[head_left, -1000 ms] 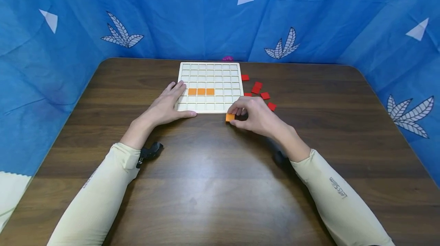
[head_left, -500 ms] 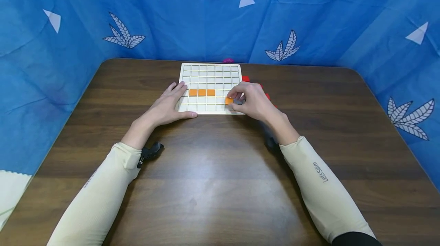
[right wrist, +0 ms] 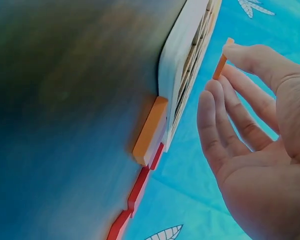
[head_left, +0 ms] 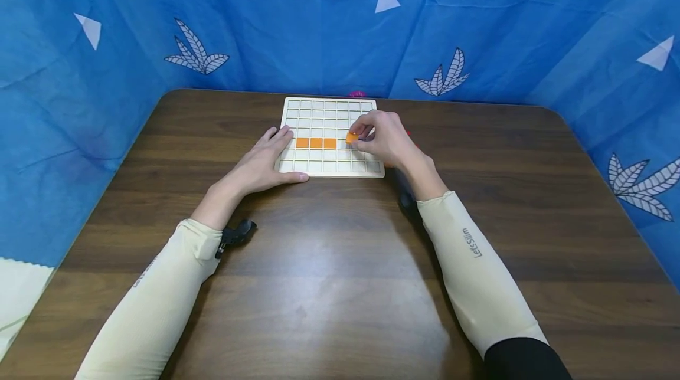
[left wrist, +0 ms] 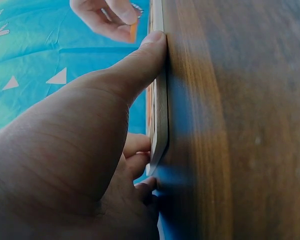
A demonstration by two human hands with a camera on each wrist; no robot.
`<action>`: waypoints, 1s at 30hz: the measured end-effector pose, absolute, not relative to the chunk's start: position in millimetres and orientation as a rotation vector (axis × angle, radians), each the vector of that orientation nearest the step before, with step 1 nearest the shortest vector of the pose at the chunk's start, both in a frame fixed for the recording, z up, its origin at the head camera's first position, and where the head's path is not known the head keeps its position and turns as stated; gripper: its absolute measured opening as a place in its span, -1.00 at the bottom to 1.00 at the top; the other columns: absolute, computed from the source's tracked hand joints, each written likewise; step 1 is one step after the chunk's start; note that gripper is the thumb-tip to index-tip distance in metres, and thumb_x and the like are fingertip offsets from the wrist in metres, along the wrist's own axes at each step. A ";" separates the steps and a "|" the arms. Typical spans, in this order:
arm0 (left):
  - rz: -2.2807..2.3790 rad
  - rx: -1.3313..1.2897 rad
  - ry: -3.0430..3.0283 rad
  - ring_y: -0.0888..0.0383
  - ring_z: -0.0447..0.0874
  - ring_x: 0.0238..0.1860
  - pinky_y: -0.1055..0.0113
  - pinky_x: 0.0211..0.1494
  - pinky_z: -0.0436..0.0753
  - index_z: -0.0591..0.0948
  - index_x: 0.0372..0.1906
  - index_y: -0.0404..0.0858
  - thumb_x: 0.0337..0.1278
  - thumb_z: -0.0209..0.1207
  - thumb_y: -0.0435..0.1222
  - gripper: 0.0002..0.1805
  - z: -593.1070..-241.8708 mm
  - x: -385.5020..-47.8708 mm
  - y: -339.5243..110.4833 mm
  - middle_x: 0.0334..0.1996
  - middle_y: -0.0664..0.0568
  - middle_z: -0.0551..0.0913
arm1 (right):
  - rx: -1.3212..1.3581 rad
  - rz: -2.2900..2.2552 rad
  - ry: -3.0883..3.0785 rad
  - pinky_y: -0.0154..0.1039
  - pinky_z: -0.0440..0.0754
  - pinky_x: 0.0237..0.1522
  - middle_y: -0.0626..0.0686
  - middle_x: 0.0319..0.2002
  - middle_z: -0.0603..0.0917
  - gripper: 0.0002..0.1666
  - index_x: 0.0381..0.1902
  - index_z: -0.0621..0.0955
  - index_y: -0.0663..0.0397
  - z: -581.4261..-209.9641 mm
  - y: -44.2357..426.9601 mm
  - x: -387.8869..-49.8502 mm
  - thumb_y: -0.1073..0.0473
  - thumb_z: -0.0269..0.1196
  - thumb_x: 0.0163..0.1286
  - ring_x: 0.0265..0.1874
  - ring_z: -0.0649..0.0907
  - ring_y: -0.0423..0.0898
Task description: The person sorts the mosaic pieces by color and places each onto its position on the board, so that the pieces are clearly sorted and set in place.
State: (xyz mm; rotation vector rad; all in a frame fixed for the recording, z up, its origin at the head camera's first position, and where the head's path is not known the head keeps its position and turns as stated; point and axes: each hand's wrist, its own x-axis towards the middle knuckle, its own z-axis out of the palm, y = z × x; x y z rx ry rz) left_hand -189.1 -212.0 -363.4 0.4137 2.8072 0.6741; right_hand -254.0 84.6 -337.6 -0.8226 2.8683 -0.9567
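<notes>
A white grid board lies near the table's far edge, with three orange tiles side by side in one row. My left hand rests on the board's left side, fingers spread, thumb at its front edge; the left wrist view shows the thumb against that edge. Between thumb and fingertips my right hand pinches an orange tile above the board, right of the row. In the right wrist view this tile is held on edge, clear of the board.
Another orange tile lies against the board's edge in the right wrist view, with several red tiles beyond it. In the head view my right hand mostly hides them. A blue patterned cloth hangs behind the wooden table.
From the board's front right edge, my right hand has carried the pinched orange tile up and away over the board, level with the orange row. The left hand stays on the board.
</notes>
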 end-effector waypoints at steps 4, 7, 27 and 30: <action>0.688 0.422 2.808 -0.15 -0.31 0.74 -0.20 0.71 -0.04 0.00 0.72 -0.26 0.18 0.37 0.27 0.26 -364.2 -189.3 -210.5 0.75 -0.07 -0.14 | -0.798 -0.941 2.851 -0.16 0.68 -0.07 0.07 -0.23 0.75 -0.77 -0.12 0.80 0.12 -339.2 82.9 -255.0 0.19 0.55 0.28 -0.22 0.67 -0.04; 0.688 0.423 2.806 -0.15 -0.32 0.74 -0.20 0.71 -0.04 -0.01 0.72 -0.25 0.18 0.37 0.27 0.26 -364.1 -189.2 -210.1 0.75 -0.06 -0.14 | -0.795 -0.915 2.836 -0.16 0.67 -0.06 0.10 -0.23 0.76 -0.78 -0.13 0.80 0.15 -340.8 82.1 -254.4 0.23 0.53 0.28 -0.24 0.68 -0.02; 0.662 0.408 2.800 -0.12 -0.34 0.75 -0.20 0.71 -0.05 -0.03 0.73 -0.22 0.18 0.36 0.30 0.26 -363.6 -189.1 -213.8 0.75 -0.04 -0.17 | -0.693 -0.967 2.800 -0.15 0.69 0.05 0.10 -0.16 0.78 -0.78 -0.10 0.78 0.17 -343.8 74.7 -250.1 0.29 0.49 0.29 -0.18 0.70 -0.02; 0.665 0.407 2.795 -0.12 -0.34 0.75 -0.21 0.71 -0.05 -0.04 0.73 -0.21 0.18 0.35 0.30 0.27 -363.9 -188.8 -213.3 0.75 -0.03 -0.17 | -0.673 -0.969 2.792 -0.14 0.69 0.07 0.11 -0.13 0.78 -0.77 -0.07 0.78 0.18 -343.8 74.7 -248.9 0.30 0.48 0.31 -0.17 0.70 -0.02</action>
